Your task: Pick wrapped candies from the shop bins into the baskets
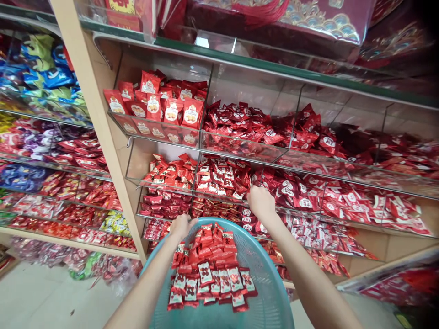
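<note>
Red candy packets (pixel 206 269) lie heaped in my blue basket (pixel 267 269); my left hand (pixel 181 226) is over them, my right hand (pixel 261 203) at the shelf bin (pixel 222 180); cannot tell either grip.

A teal plastic basket (pixel 270 283) with a mesh of small holes fills the bottom centre of the frame, heaped with red candy packets (pixel 206 269) bearing white labels with dark red patterns. At upper centre, red biscuit packets (pixel 171 109) show white ovals. Deep red packets (pixel 267 128) with white rounds run rightward. Blue-and-green bags (pixel 44 68) sit upper left, and a crimson gift box (pixel 308 18) with gold scallops tops the frame.
</note>
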A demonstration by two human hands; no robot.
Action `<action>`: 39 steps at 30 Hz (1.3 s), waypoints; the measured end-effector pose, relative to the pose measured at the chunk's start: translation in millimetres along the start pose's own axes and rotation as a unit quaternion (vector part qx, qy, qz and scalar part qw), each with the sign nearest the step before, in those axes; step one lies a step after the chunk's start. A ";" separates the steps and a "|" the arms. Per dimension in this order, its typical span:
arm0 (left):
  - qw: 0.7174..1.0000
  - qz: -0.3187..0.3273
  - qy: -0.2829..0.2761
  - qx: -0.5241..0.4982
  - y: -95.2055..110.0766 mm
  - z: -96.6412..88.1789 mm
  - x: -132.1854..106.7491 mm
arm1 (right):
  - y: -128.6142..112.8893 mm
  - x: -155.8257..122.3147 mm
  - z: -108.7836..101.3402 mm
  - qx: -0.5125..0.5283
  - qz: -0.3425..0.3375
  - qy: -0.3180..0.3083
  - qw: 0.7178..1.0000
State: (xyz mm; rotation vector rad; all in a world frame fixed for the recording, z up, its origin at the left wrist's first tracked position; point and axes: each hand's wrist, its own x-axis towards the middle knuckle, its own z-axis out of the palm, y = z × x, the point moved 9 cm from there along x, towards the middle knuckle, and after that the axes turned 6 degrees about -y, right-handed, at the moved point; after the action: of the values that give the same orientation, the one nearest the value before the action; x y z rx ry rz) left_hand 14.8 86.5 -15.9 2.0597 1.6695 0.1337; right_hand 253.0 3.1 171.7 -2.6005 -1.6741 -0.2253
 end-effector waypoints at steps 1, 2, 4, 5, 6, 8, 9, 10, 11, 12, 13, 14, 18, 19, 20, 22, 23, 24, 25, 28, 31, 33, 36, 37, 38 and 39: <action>1.000 0.001 0.001 0.000 0.0 0.0 0.3 | 1.1 -2.3 -5.2 0.002 0.001 0.008 1.000; 1.000 0.001 0.001 0.000 0.0 0.0 0.5 | 1.9 -5.4 -11.1 0.004 0.003 0.019 1.000; 1.000 -0.002 -0.002 -0.002 -0.2 0.4 0.5 | 2.2 -13.5 -20.0 0.006 0.005 0.042 0.999; 1.000 -0.003 -0.004 -0.003 -0.2 0.6 0.4 | 0.9 -17.9 -20.7 0.006 0.002 0.048 0.999; 1.000 -0.003 -0.006 -0.002 0.0 0.6 0.1 | -1.4 -22.2 -17.7 0.007 -0.005 0.049 0.999; 1.000 -0.001 -0.005 0.000 0.7 0.3 -0.3 | -7.6 -30.2 -2.1 0.008 -0.030 0.041 0.999; 1.000 0.000 -0.004 0.002 0.9 0.2 -0.4 | -11.2 -33.8 8.7 0.013 -0.049 0.038 0.998; 1.000 0.001 -0.002 0.003 1.0 0.1 -0.5 | -14.3 -37.1 20.0 0.022 -0.069 0.038 0.997; 1.000 0.003 -0.001 0.003 1.0 0.2 -0.4 | -16.7 -40.2 30.6 0.036 -0.089 0.043 0.994; 1.000 0.003 -0.001 0.003 0.7 0.6 -0.2 | -18.4 -43.1 39.7 0.053 -0.109 0.053 0.991; 1.000 0.003 -0.001 0.003 0.3 1.0 0.2 | -19.6 -45.7 47.0 0.072 -0.129 0.066 0.987; 1.000 0.003 -0.002 0.003 0.0 1.3 0.6 | -20.3 -48.0 52.5 0.090 -0.148 0.081 0.981; 1.000 0.004 -0.002 0.007 -0.2 1.6 2.1 | -19.2 -52.5 59.9 0.135 -0.189 0.135 0.963; 1.000 0.005 -0.001 0.007 -0.1 1.3 2.2 | -18.3 -52.3 59.8 0.141 -0.190 0.144 0.961; 1.000 0.005 -0.001 0.007 0.1 1.0 2.1 | -17.4 -52.0 59.4 0.146 -0.190 0.151 0.959; 1.000 0.005 -0.003 0.004 0.4 0.6 1.6 | -16.3 -52.5 57.4 0.162 -0.197 0.164 0.953; 1.000 0.005 -0.004 0.002 0.6 0.4 1.1 | -16.1 -54.0 55.6 0.174 -0.206 0.172 0.948; 1.000 0.004 -0.006 0.000 0.8 0.2 0.5 | -16.2 -56.9 53.1 0.188 -0.218 0.182 0.940; 1.000 0.003 -0.007 -0.001 1.1 -0.1 -0.1 | -16.8 -61.1 50.2 0.206 -0.235 0.191 0.931; 1.000 0.001 -0.007 0.001 2.2 -0.7 -1.4 | -22.1 -83.1 37.8 0.265 -0.299 0.227 0.888; 1.000 0.002 -0.008 0.004 2.9 0.9 -0.6 | -34.4 -107.6 29.9 0.320 -0.346 0.229 0.852; 1.000 -0.001 -0.005 0.002 2.1 2.2 0.4 | -46.6 -118.9 32.7 0.351 -0.359 0.199 0.842; 1.000 0.001 -0.001 0.003 2.1 3.2 0.2 | -64.2 -126.9 49.1 0.396 -0.360 0.134 0.834; 1.000 0.003 0.001 0.004 2.9 2.9 -0.6 | -68.4 -127.2 56.8 0.409 -0.357 0.112 0.832; 1.000 0.005 0.004 0.006 3.8 2.3 -1.6 | -71.9 -126.4 64.7 0.419 -0.353 0.090 0.832; 1.000 0.006 0.007 0.007 4.5 1.5 -2.9 | -74.3 -124.7 72.4 0.426 -0.348 0.070 0.832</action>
State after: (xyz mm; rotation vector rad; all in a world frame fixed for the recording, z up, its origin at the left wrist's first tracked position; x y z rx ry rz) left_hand 18.6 82.8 -14.7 2.0837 1.6719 0.1397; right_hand 142.1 -70.2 78.9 -1.2621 -1.9617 0.2647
